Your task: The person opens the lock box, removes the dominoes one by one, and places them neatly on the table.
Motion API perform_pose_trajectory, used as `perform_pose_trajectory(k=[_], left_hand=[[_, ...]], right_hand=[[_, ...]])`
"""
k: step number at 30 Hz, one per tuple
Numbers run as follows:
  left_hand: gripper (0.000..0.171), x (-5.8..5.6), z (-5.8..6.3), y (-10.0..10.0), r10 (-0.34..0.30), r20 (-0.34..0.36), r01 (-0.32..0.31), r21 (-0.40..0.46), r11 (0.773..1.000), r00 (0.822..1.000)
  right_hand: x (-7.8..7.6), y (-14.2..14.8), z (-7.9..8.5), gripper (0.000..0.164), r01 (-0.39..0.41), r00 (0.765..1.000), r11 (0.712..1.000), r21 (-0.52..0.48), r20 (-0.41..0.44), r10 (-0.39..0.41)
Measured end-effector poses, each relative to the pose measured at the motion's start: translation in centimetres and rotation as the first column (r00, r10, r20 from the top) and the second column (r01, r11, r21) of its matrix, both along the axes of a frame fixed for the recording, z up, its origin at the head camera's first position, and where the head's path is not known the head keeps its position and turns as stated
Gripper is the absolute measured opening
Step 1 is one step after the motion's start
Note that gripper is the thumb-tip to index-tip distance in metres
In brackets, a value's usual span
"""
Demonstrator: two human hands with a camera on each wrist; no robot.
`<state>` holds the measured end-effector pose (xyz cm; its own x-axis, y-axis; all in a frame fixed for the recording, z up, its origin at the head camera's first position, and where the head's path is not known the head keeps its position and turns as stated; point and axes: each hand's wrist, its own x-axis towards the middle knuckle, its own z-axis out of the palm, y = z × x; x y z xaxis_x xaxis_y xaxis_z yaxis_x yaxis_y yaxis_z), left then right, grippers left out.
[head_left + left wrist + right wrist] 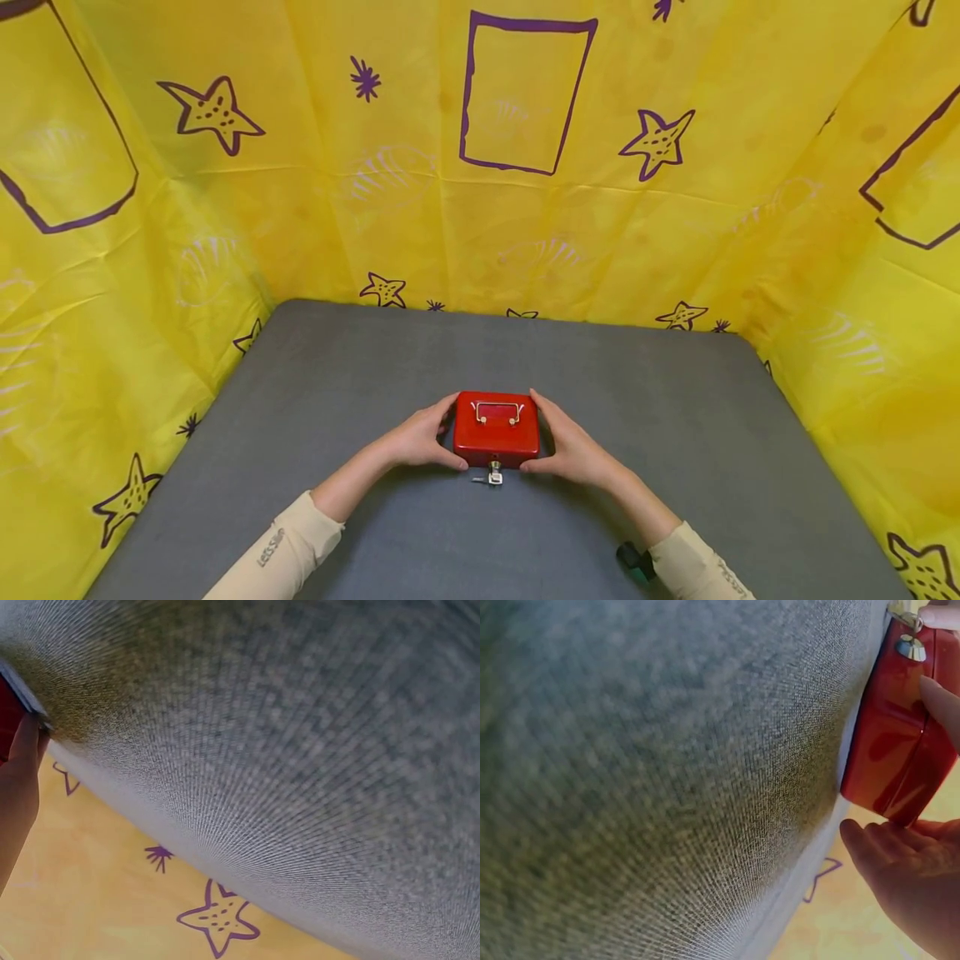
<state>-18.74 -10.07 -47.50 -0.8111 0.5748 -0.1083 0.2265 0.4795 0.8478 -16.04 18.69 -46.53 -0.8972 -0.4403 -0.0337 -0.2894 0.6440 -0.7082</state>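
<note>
A small red cash box (487,433) rests on the grey table, lid down. Its thin metal carrying handle (498,406) lies on top. Keys (495,478) hang from the lock on the side facing me; the lock (910,648) also appears in the right wrist view. My left hand (422,437) holds the box's left side, thumb at the front corner and fingers toward the back. On the opposite side, my right hand (576,447) grips in the same way. The left wrist view catches only a dark red bit of the box beside the left hand (16,795).
The grey table (360,358) spreads out around the box. Yellow cloth (420,225) with purple starfish drawings hangs behind it and along both sides. A dark band (636,562) sits at the right sleeve cuff.
</note>
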Motion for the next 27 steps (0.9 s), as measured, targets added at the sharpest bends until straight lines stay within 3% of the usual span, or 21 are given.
perform_pose_trajectory(k=[27], left_hand=[[0.102, -0.15, -0.34, -0.15, 0.001, 0.001, -0.001, -0.033, 0.999, 1.000]], right_hand=[[-0.63, 0.19, 0.49, 0.103, -0.011, 0.993, 0.992, 0.124, -0.115, 0.025]])
